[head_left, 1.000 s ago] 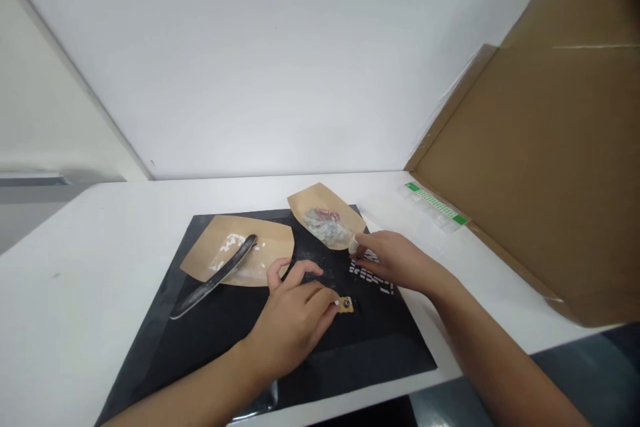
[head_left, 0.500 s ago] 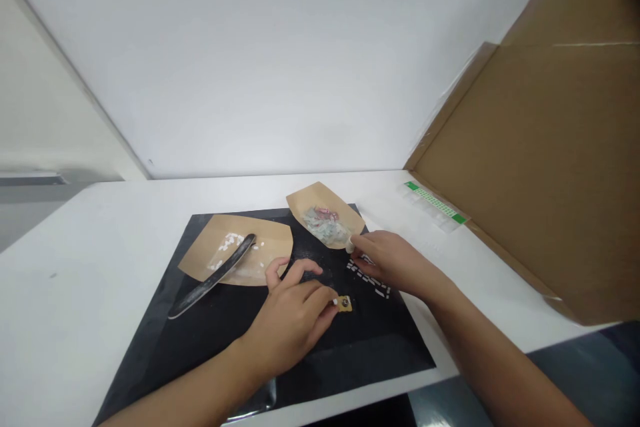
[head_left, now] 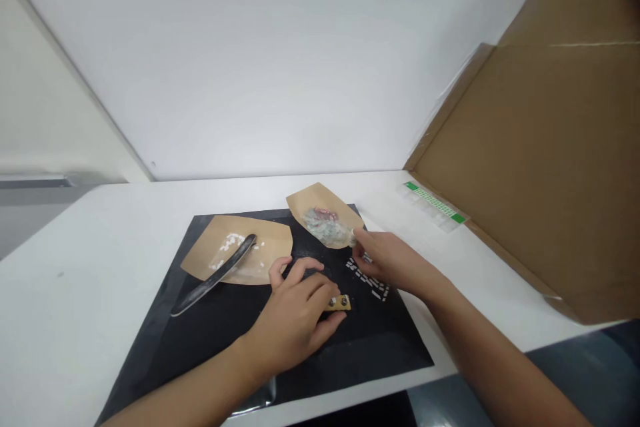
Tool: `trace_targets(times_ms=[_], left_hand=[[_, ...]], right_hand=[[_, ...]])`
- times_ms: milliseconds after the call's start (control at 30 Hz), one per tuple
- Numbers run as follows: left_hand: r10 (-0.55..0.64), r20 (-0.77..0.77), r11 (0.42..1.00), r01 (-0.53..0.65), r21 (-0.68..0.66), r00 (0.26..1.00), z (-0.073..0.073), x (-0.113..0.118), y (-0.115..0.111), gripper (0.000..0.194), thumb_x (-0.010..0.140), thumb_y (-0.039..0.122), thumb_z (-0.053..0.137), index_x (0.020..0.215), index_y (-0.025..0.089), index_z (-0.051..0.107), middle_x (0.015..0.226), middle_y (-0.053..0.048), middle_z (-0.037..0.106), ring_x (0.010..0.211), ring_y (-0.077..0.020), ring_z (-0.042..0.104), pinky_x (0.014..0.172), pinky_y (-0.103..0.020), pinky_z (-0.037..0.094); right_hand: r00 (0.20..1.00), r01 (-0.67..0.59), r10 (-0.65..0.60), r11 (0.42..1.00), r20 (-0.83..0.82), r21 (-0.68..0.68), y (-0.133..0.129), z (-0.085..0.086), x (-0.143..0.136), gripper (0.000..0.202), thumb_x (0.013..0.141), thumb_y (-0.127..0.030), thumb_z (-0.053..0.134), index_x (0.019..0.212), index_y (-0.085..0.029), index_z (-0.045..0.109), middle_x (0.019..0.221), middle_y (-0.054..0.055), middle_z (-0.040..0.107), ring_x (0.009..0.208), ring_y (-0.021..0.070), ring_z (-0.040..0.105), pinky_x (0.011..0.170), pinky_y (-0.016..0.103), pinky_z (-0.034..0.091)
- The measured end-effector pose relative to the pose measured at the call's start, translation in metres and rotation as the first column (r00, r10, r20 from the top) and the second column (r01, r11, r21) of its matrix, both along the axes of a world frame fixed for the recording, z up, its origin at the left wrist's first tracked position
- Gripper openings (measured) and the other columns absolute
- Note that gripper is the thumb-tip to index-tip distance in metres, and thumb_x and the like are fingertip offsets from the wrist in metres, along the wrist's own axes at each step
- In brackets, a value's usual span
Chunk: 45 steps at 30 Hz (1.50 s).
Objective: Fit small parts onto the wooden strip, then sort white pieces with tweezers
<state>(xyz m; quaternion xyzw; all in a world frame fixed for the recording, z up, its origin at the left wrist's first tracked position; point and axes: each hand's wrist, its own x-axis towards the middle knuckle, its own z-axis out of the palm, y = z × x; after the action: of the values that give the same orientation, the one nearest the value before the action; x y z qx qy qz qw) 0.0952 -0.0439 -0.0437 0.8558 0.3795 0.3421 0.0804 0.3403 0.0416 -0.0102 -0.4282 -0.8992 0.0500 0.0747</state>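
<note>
My left hand (head_left: 300, 310) rests over the black mat (head_left: 210, 340). Its thumb and index finger lie along the two sides of a small yellowish strip with round metal parts (head_left: 345, 302), whose left end they hide. At the lower right corner of a brown paper tray (head_left: 313, 195) with clear and reddish plastic scraps (head_left: 325, 223), my right hand (head_left: 387, 257) is closed in a pinch. A small white piece (head_left: 353, 235) shows at its fingertips, too small to name. Rows of small pale pieces (head_left: 367, 277) lie on the mat below that hand.
Left on the mat, another brown paper tray (head_left: 275, 230) holds white bits (head_left: 233, 240); a long dark curved tool (head_left: 213, 280) leans across it. A clear case with a green label (head_left: 435, 203) lies by the cardboard (head_left: 550, 180). A white wall (head_left: 280, 67) stands behind.
My right hand has shifted slightly up toward the tray corner with its white piece. My left thumb and index finger have spread along the strip, and more of the strip shows.
</note>
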Motion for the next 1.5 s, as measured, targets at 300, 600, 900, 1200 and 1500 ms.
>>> trace_targets(times_ms=[300,600,900,1200,1500], left_hand=[[0.022,-0.029,0.998,-0.020,0.055,0.999,0.008,-0.001,0.002,0.026,0.094,0.042,0.071,0.114,0.026,0.066,0.109,-0.003,0.077,0.125,-0.0333,0.055,0.111,-0.059,0.018],[0.020,-0.105,0.997,-0.028,-0.078,0.994,0.034,0.007,-0.003,0.022,0.092,0.037,0.072,0.111,0.026,0.066,0.104,-0.001,0.075,0.117,-0.0304,0.059,0.110,-0.061,0.020],[0.004,-0.051,0.986,-0.013,-0.167,0.999,0.006,0.020,-0.002,0.026,0.090,0.024,0.073,0.112,0.024,0.061,0.103,-0.001,0.072,0.099,-0.0241,0.064,0.107,-0.054,0.032],[-0.006,-0.046,0.978,-0.004,-0.208,0.999,0.000,0.020,-0.002,0.036,0.092,0.016,0.068,0.125,0.019,0.053,0.099,-0.004,0.074,0.090,-0.0253,0.068,0.082,-0.043,0.050],[0.035,0.020,0.970,-0.029,-0.243,0.999,0.000,0.021,0.000,0.038,0.091,0.015,0.070,0.124,0.020,0.051,0.099,-0.002,0.075,0.094,-0.0248,0.067,0.085,-0.044,0.050]], right_hand=[[0.990,0.116,-0.122,0.990,-0.077,-0.077,-0.006,0.019,-0.002,0.014,0.089,-0.011,0.061,0.090,-0.020,0.051,0.086,0.004,0.071,0.075,0.0188,0.068,0.065,0.026,0.042],[0.931,-0.073,-0.014,0.972,-0.365,-0.223,-0.025,0.035,0.001,0.021,0.087,-0.015,0.066,0.096,-0.022,0.049,0.091,0.000,0.075,0.080,0.0160,0.070,0.073,0.026,0.048],[0.961,-0.111,0.006,0.924,-0.276,-0.366,-0.046,0.037,-0.015,0.031,0.073,-0.011,0.068,0.092,-0.022,0.047,0.080,-0.005,0.072,0.068,0.0139,0.066,0.060,0.023,0.039],[0.972,-0.037,-0.041,0.945,-0.230,-0.324,-0.050,0.031,-0.023,0.028,0.076,-0.011,0.065,0.090,-0.023,0.044,0.073,-0.005,0.069,0.059,0.0131,0.062,0.055,0.023,0.033],[0.983,-0.039,-0.019,0.951,-0.183,-0.307,-0.052,0.029,-0.024,0.028,0.078,-0.013,0.067,0.091,-0.023,0.044,0.078,-0.003,0.071,0.062,0.0143,0.063,0.055,0.025,0.035]])
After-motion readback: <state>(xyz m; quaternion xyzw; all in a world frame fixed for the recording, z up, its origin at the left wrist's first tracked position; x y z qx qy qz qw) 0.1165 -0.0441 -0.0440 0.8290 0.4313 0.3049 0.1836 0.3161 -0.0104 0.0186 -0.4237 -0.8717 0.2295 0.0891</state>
